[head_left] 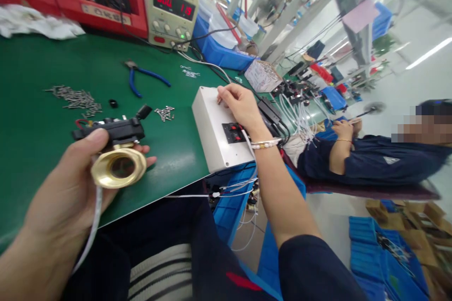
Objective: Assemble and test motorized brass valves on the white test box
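My left hand (77, 174) is closed around a motorized brass ball valve (118, 168), above the near edge of the bench. Its brass opening faces me, and a black actuator housing (116, 131) sits on top with its small cap raised. From the valve a white cable (93, 230) hangs down past my wrist. Over the far end of a white control box (208, 122), my right hand (240, 103) has thumb and fingers pinched on a small part, mostly hidden by the fingertips. A black and red terminal block (233, 132) is set in the box's top.
Blue-handled pliers (146, 75), loose screws (76, 99) and a smaller pile of screws (165, 113) lie on the green bench (173, 146). Behind stand a power supply (173, 9) and red bins (102, 0). A co-worker (374, 150) sits at the right.
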Motion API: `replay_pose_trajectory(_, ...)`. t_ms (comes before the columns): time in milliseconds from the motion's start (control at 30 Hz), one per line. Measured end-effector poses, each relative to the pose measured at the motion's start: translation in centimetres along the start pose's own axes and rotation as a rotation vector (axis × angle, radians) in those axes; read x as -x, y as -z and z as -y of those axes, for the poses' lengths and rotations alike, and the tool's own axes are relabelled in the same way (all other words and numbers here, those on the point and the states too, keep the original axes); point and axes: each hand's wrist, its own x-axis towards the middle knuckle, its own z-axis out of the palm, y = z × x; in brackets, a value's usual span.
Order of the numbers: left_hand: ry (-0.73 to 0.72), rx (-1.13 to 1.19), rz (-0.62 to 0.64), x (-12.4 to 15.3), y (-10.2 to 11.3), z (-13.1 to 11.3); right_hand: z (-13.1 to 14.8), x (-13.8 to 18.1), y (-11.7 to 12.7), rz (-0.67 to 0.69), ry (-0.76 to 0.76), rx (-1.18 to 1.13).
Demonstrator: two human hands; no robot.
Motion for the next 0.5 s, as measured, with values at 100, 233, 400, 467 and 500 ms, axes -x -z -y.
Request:
replay_pose_trajectory(100,-0.001,0.065,0.057,0.3,-0.4,-0.6,-0.1,-0.1,0.0,-0.027,0.007,-0.017)
replay_pose_trajectory(233,-0.039,0.078,0.196,-0.1,0.2,0.0,0.7,-0.2,-0.2,-0.046,-0.045,-0.031)
replay_pose_trajectory(400,-0.128,0.066,0.235,-0.7,0.8,1.1,2.8,0.1,-0.6,-0.106,-0.127,0.071)
replay_pose_trajectory(467,-0.144,0.064,0.265,-0.8,0.9,1.3,3.3,0.1,-0.7,-0.116,-0.149,0.097)
replay_pose_trajectory(500,-0.151,0.068,0.280,-0.8,1.0,1.4,3.4,0.1,-0.8,-0.121,-0.155,0.107)
